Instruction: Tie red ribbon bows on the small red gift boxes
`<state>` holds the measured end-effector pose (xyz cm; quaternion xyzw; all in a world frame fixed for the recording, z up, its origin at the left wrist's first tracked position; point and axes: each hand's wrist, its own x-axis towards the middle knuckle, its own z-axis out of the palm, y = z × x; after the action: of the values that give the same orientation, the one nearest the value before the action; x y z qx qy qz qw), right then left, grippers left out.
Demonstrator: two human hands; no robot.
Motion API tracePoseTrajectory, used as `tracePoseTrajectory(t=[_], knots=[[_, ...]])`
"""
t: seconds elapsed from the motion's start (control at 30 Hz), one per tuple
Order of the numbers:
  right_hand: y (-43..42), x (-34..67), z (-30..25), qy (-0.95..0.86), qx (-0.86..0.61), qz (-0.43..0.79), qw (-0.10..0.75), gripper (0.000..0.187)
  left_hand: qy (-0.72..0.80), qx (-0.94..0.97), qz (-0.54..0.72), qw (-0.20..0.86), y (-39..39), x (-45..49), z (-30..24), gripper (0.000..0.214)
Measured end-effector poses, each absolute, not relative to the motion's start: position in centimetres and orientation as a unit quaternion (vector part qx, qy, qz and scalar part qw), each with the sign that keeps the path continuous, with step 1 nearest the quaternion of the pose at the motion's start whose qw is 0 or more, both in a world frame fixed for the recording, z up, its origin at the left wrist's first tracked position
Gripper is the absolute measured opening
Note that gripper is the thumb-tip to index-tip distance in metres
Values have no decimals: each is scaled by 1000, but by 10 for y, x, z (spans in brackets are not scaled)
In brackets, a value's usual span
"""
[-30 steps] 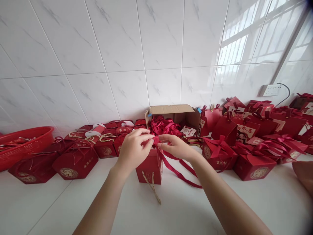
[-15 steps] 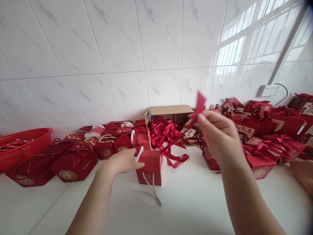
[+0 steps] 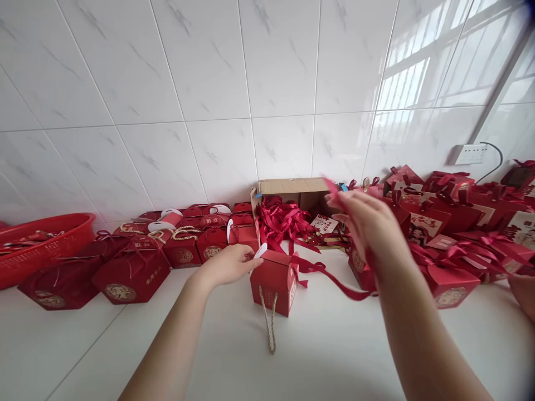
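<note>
A small red gift box [image 3: 271,275] stands upright on the white countertop, a twisted beige cord handle [image 3: 271,328] hanging down its front. My left hand [image 3: 229,264] pinches the box's upper left edge, beside a white-lined flap [image 3: 261,250]. Raised to the right of the box, my right hand [image 3: 370,223] is closed on a red ribbon, whose end [image 3: 330,186] sticks up past the fingertips, blurred. A length of red ribbon [image 3: 340,285] trails from the box's right side toward my right forearm, which hides part of it.
Behind the box, an open cardboard box [image 3: 292,185] holds tangled red ribbons [image 3: 284,220]. Finished-looking red boxes [image 3: 129,275] crowd the left, near a red plastic basket [image 3: 62,242]. More ribboned boxes [image 3: 451,284] fill the right, where another person's hand [image 3: 522,295] shows at the edge.
The gift box has turned slightly and sits farther right in view, my left hand still on it. The ribbon now stretches out to the right of the box.
</note>
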<state>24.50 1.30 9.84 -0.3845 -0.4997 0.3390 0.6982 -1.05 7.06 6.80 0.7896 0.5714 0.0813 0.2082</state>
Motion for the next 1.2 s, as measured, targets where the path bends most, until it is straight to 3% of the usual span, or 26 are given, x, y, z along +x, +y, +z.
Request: tracePoseTrajectory(t=[0.1, 0.2, 0.3, 0.73, 1.03, 1.2], knots=[[30, 221, 84, -546, -455, 392, 585, 21, 543, 798, 92, 246, 67, -7, 70, 50], [43, 202, 69, -618, -511, 371, 468, 25, 534, 798, 101, 262, 65, -5, 72, 54], [52, 193, 57, -647, -542, 354, 404, 27, 538, 785, 98, 290, 63, -3, 74, 59], [59, 186, 40, -674, -549, 341, 358, 32, 547, 765, 100, 323, 60, -2, 72, 62], [60, 181, 35, -700, -517, 330, 366, 26, 552, 724, 99, 400, 57, 6, 75, 18], [50, 198, 56, -699, -498, 315, 406, 30, 643, 692, 166, 284, 71, -16, 81, 13]])
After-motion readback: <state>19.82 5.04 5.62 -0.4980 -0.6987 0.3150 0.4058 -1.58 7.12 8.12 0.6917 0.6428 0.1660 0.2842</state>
